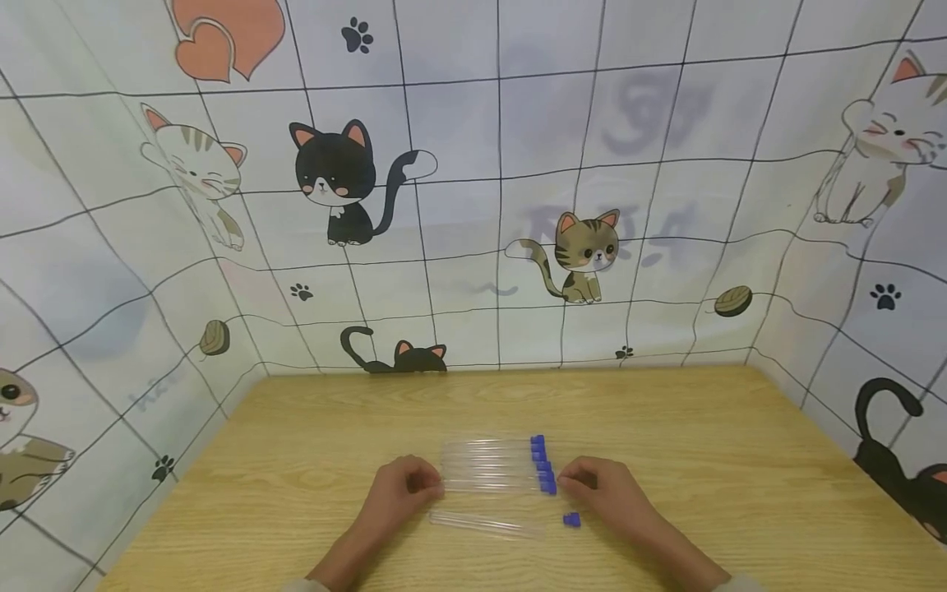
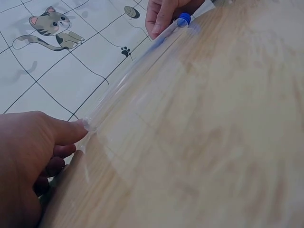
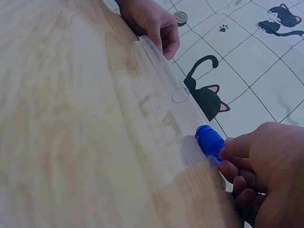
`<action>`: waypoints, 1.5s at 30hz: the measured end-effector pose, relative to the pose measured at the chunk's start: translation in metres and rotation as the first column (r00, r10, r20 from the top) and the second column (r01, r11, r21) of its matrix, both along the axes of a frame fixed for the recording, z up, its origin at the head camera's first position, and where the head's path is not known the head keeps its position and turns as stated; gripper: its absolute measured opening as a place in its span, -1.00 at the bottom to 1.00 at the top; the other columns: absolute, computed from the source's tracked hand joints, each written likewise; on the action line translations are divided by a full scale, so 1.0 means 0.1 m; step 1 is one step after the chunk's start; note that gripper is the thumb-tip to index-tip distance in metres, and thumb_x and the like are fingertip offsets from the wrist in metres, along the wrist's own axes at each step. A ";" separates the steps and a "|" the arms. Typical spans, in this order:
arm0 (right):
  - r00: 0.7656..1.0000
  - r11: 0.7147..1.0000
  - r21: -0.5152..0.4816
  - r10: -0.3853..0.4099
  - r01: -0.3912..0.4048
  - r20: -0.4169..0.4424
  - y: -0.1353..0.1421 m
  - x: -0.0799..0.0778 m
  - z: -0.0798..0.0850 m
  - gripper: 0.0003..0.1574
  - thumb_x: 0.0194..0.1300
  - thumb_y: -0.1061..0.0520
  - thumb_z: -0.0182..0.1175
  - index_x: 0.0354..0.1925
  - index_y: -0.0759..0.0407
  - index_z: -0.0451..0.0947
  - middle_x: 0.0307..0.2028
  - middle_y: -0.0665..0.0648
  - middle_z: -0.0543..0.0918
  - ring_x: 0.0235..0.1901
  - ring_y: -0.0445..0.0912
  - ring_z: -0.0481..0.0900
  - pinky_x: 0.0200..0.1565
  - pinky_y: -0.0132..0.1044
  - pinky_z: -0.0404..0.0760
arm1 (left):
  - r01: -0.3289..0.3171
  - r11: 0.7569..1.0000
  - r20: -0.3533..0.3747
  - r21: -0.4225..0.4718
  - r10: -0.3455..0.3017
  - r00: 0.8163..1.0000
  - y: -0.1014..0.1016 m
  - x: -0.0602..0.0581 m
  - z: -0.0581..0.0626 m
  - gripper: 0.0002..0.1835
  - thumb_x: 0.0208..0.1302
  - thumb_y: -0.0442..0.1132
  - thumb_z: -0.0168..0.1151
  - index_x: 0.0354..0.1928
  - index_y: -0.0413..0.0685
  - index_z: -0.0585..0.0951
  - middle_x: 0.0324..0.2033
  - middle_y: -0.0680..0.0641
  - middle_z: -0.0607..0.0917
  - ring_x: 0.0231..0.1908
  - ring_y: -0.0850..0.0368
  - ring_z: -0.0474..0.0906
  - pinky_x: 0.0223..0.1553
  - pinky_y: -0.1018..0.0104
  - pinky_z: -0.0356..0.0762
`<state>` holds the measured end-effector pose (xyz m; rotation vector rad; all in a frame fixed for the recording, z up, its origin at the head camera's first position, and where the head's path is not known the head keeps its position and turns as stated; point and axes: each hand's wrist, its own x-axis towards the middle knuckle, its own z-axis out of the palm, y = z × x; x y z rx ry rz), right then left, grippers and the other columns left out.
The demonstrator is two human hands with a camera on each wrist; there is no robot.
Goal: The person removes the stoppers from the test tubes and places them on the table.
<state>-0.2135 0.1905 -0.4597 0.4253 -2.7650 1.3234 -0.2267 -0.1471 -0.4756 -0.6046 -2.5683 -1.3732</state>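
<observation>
Several clear test tubes (image 1: 488, 465) with blue caps (image 1: 543, 465) lie side by side in a row. My left hand (image 1: 405, 487) pinches the uncapped end of the nearest capped tube, thumb and fingers curled. At its other end my right hand (image 1: 602, 487) has thumb and fingertips on the blue cap; in the right wrist view a loose blue cap (image 3: 209, 140) partly hides that contact. Closer to me lies a separate, uncapped test tube (image 1: 484, 524), its round mouth facing right. The loose cap stands a short way beyond that mouth, below my right hand.
The wood-grain table (image 1: 296, 427) is bordered at the back and sides by a white grid-patterned cloth (image 1: 459, 271) printed with cats, paw prints and yarn balls. Both forearms reach in from the near edge, on either side of the tubes.
</observation>
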 end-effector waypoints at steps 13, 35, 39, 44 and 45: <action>1.000 1.000 0.027 0.011 -0.011 0.016 -0.02 0.00 0.04 -0.90 0.23 0.02 0.31 -0.35 0.00 0.64 -0.39 -0.17 0.63 -0.34 -0.21 0.55 -0.26 -0.33 0.52 | -0.002 0.999 -0.029 -0.045 0.001 1.000 0.02 -0.02 -0.01 -0.88 0.07 -0.24 0.44 -0.37 0.00 0.65 -0.42 0.13 0.60 -0.39 0.27 0.51 -0.33 0.37 0.52; 0.999 0.999 -0.014 0.041 -0.040 0.027 -0.01 0.01 0.04 -0.85 0.21 0.00 0.32 -0.34 0.04 0.68 -0.33 -0.12 0.67 -0.25 -0.14 0.60 -0.19 -0.29 0.55 | 0.013 1.000 0.023 -0.025 -0.012 1.000 0.01 -0.01 -0.01 -0.92 0.09 -0.19 0.43 -0.37 0.08 0.68 -0.44 0.18 0.60 -0.41 0.27 0.49 -0.36 0.38 0.50; 0.999 0.999 -0.020 0.038 -0.037 0.004 -0.01 0.02 0.06 -0.86 0.23 0.00 0.31 -0.34 0.03 0.68 -0.34 -0.14 0.67 -0.22 -0.13 0.61 -0.14 -0.25 0.55 | 0.006 1.000 0.012 0.006 -0.006 1.000 0.03 0.00 0.00 -0.91 0.10 -0.22 0.42 -0.35 0.06 0.67 -0.46 0.18 0.61 -0.45 0.28 0.49 -0.40 0.38 0.50; 1.000 1.000 -0.024 0.009 -0.009 -0.019 -0.01 0.02 0.05 -0.87 0.24 -0.01 0.29 -0.33 -0.01 0.68 -0.34 -0.18 0.67 -0.21 -0.15 0.61 -0.10 -0.19 0.54 | -0.018 1.000 0.000 0.020 0.018 1.000 0.04 0.01 0.03 -0.91 0.11 -0.20 0.42 -0.36 0.11 0.67 -0.51 0.19 0.59 -0.50 0.29 0.44 -0.46 0.41 0.45; 1.000 1.000 -0.025 0.001 -0.001 -0.017 -0.01 0.02 0.05 -0.88 0.24 -0.02 0.29 -0.34 -0.02 0.67 -0.35 -0.19 0.67 -0.22 -0.16 0.60 -0.10 -0.20 0.54 | -0.020 1.000 0.000 0.022 0.020 1.000 0.05 0.01 0.04 -0.92 0.12 -0.19 0.41 -0.36 0.12 0.67 -0.50 0.19 0.59 -0.50 0.28 0.43 -0.47 0.41 0.44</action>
